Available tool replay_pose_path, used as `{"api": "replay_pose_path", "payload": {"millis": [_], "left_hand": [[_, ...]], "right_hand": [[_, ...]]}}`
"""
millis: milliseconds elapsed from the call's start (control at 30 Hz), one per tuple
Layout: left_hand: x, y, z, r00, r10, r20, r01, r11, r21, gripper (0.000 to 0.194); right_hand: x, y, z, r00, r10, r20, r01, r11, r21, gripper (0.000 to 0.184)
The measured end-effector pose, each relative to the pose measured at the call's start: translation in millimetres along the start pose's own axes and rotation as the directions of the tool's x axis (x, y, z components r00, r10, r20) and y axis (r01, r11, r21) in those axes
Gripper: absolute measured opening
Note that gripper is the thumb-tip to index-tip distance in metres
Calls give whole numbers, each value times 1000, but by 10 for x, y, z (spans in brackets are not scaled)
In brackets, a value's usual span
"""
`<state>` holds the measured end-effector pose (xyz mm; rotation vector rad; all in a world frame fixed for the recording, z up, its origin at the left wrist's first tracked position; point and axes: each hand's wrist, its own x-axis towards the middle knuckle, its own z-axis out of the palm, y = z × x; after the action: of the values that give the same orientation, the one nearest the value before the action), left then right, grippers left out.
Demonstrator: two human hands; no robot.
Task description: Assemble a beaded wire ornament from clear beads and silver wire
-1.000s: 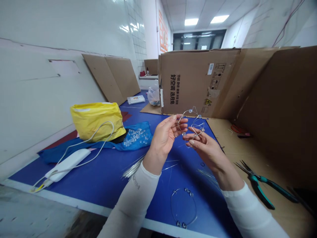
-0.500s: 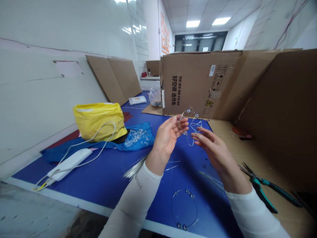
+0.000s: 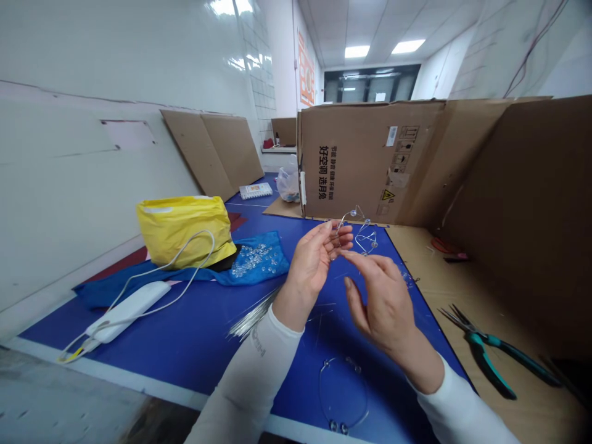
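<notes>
Blue surface (image 3: 194, 333) below, the left hand (image 3: 311, 262) is grasping beaded wire (image 3: 367, 222), seemingly steadying it near the unclenched right hand (image 3: 386, 302).

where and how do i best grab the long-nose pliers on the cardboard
Probably around both teal-and-black handles, right hand coming from the near side: the long-nose pliers lie flat on the cardboard, handles splayed toward the near right, slim jaws pointing away.

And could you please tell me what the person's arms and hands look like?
The left hand and right hand are gloveless. The left sleeve is white with small grey lettering near the cuff; the right sleeve looks plain white.
</notes>
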<state>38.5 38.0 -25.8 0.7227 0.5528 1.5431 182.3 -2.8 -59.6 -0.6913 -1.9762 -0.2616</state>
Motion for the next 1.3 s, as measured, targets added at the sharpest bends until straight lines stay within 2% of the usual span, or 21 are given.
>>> {"api": "replay_pose_path", "payload": {"millis": [100, 167, 300, 500, 600, 733, 933, 1000, 1100, 1167, 1233, 1300], "left_hand": [[0, -25, -5, 1000, 10, 19, -10, 1000, 20, 12], [2, -38, -9, 999, 8, 31, -9, 1000, 29, 12], [-2, -58, -3, 998, -35, 61, 29, 996, 84, 12], [-31, -108, 26, 993, -81, 90, 64, 982, 178, 18], [-42, -143, 19, 988, -74, 137, 40, 972, 233, 22], [-55, -179, 16, 979, -53, 196, -9, 953, 302, 27], [-54, -166, 33, 984, -59, 165, -6, 929, 370, 25], [-48, -153, 27, 986, -73, 148, 8, 918, 396, 22], [-40, -124, 15, 993, -28, 118, -25, 903, 429, 20], [-34, -96, 13, 992, 3, 126, -58, 899, 435, 19], [-28, -65, 19, 992, 9, 128, -65, 895, 441, 18], [-24, -38, 32, 993, 6, 120, -59, 894, 445, 17]], "right_hand": [[20, 25, 56, 995, -1, 100, 7, 998, -62, 35], [34, 36, 49, 993, 11, 119, -7, 999, -35, 31], [43, 71, -45, 997, 58, 50, -64, 992, 109, 39], [28, 192, -157, 981, 174, -81, -166, 981, 100, 35], [40, 214, -186, 979, 194, -64, -186, 976, 110, 39], [62, 229, -195, 990, 140, 3, -140, 983, 116, 43], [58, 261, -218, 976, 217, -22, -211, 966, 150, 38], [72, 263, -268, 958, 285, -31, -274, 942, 191, 34], [109, 319, -387, 892, 437, -112, -396, 878, 269, 25], [111, 423, -471, 856, 503, -117, -458, 844, 279, 20], [57, 571, -535, 830, 556, -31, -536, 812, 231, 15], [-74, 727, -567, 796, 582, 166, -603, 788, 127, 13]]}}
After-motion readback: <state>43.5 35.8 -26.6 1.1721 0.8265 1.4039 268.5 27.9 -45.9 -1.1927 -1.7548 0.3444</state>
